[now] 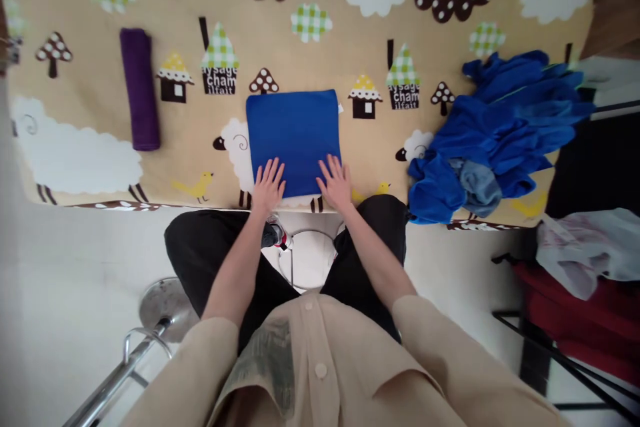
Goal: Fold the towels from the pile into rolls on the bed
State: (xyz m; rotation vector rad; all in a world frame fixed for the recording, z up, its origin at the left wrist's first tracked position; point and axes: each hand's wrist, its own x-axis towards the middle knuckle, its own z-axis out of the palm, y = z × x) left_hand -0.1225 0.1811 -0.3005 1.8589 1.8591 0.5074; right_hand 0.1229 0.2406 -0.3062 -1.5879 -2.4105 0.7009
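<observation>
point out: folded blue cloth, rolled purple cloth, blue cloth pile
folded blue cloth point(294, 137), head view, middle of its flat top face.
rolled purple cloth point(139, 88), head view, midway along the roll.
blue cloth pile point(505, 127), head view, centre of the heap.

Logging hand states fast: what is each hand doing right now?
Left hand: open, flat on the near edge of the folded blue cloth, gripping nothing.
Right hand: open, flat on the same cloth, gripping nothing.
</observation>
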